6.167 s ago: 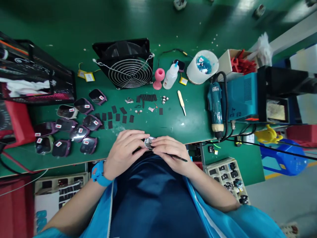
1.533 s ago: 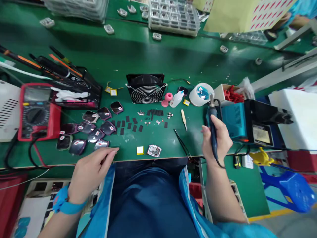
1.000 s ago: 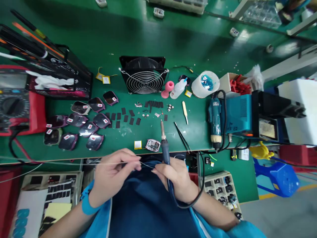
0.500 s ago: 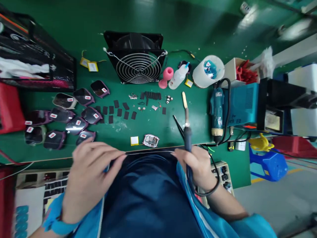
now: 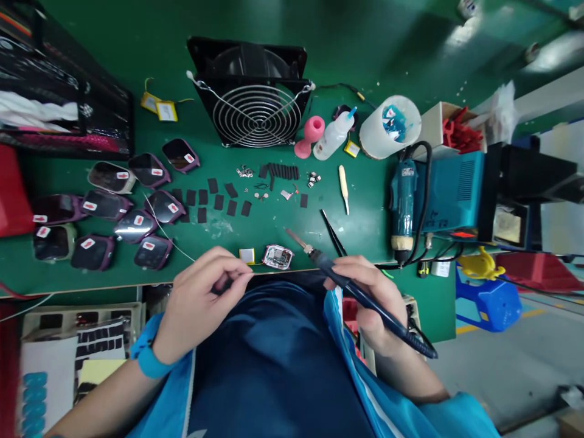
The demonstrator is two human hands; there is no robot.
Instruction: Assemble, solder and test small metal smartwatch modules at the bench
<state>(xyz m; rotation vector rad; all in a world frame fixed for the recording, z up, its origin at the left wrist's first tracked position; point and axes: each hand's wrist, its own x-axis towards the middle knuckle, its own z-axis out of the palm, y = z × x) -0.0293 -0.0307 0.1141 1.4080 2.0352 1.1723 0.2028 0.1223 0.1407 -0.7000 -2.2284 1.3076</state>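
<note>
My right hand (image 5: 381,304) is closed around the dark handle of a soldering iron (image 5: 353,291), its tip pointing up and left above the green bench. Between the thumb and forefinger of my left hand (image 5: 201,301) is thin silvery solder wire (image 5: 170,236); its tail loops up over the bench behind the hand. Just above, at the bench's front edge, lies an opened watch case (image 5: 278,257) with its circuit board showing. A small yellow-edged battery (image 5: 247,256) sits to its left, near my left fingertips. Black tweezers (image 5: 334,233) lie beyond the iron.
Several watch faces with red-arrow stickers (image 5: 137,226) cover the left. A fan (image 5: 258,112) stands at the back, beside a white bottle (image 5: 333,137) and a white tub (image 5: 387,131). An electric screwdriver (image 5: 404,204) and a teal soldering station (image 5: 456,188) are at right.
My right hand has swung the soldering iron from upright to slanting left, tip near the watch case. The wire no longer stretches between both hands; my left hand has moved right.
</note>
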